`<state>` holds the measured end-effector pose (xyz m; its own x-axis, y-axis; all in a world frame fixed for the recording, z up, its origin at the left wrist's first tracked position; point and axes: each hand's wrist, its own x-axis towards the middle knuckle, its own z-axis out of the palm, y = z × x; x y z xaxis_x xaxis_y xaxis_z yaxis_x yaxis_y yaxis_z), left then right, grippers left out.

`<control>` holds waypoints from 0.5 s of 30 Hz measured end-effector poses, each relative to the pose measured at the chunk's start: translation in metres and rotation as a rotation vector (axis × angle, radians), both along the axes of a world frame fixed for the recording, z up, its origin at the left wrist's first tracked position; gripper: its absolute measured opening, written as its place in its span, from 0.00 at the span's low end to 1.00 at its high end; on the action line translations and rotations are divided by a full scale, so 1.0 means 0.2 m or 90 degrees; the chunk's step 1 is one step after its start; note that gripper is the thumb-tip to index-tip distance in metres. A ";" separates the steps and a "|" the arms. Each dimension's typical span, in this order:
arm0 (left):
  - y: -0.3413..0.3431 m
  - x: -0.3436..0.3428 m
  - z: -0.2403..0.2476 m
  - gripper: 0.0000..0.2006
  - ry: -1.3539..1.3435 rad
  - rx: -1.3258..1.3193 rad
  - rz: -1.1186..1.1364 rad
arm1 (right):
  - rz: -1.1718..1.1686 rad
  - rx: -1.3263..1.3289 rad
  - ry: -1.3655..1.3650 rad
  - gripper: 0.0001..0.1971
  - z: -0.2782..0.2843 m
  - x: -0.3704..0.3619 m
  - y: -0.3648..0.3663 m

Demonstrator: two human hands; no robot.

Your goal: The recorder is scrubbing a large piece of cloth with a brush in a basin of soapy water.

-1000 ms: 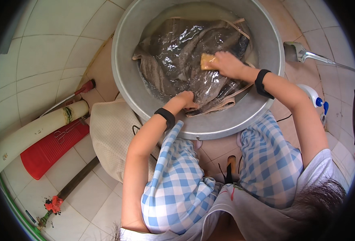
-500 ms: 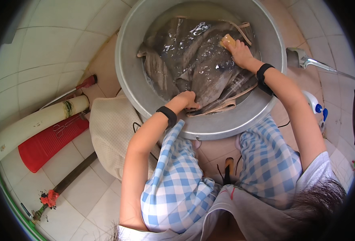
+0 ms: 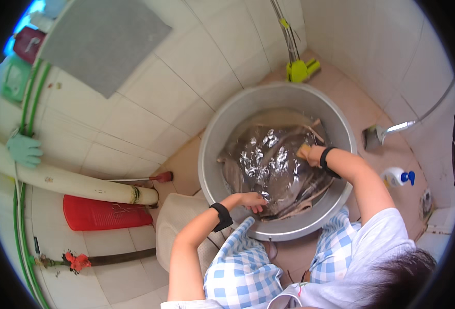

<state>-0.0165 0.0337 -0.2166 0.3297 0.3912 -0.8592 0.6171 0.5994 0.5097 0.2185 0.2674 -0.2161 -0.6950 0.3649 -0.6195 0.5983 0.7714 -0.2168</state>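
A large metal basin (image 3: pixel 213 149) holds murky water and a soaked grey-brown cloth (image 3: pixel 284 198) with pale beige edging. My right hand (image 3: pixel 316 155) is closed round a small yellow-tan block (image 3: pixel 303 151) over the cloth's right side; whether it is soap or a brush I cannot make out. At the basin's near left, my left hand (image 3: pixel 253 201) is at the cloth's lower edge with its fingers stretched out and apart. Shiny water covers much of the cloth's middle.
Left of the basin are a beige perforated container (image 3: pixel 178 226), a red washboard (image 3: pixel 106 212) and a thick white pipe (image 3: pixel 78 180). A lime-green mop head (image 3: pixel 302 70) stands behind. To the right are a shower head (image 3: pixel 374 136) and a white pump bottle (image 3: pixel 393 177).
The view has shifted, so the basin sits lower and more of the back wall shows. My left hand has loosened from the cloth's edge. My right hand keeps the block.
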 end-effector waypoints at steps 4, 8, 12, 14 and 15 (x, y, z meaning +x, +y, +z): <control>0.05 -0.12 0.30 0.20 0.157 0.186 -0.072 | 0.215 0.014 -0.132 0.23 0.12 -0.02 0.03; 0.10 -0.26 0.67 0.19 0.258 0.250 -0.115 | 0.209 -0.006 -0.139 0.23 0.49 -0.01 0.00; 0.15 -0.33 0.94 0.22 0.331 0.222 -0.094 | 0.095 0.037 -0.050 0.23 0.81 -0.04 -0.03; 0.25 -0.22 1.11 0.24 0.367 0.194 -0.109 | 0.094 0.147 -0.029 0.18 0.90 0.00 -0.02; 0.27 -0.19 1.18 0.25 0.373 0.181 -0.102 | 0.109 0.189 -0.019 0.18 0.96 -0.01 -0.04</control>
<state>-0.0541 0.0875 0.0201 -0.0866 0.6143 -0.7843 0.9104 0.3684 0.1881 0.2166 0.2587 -0.0249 -0.7455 0.4115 -0.5244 0.4570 0.8882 0.0473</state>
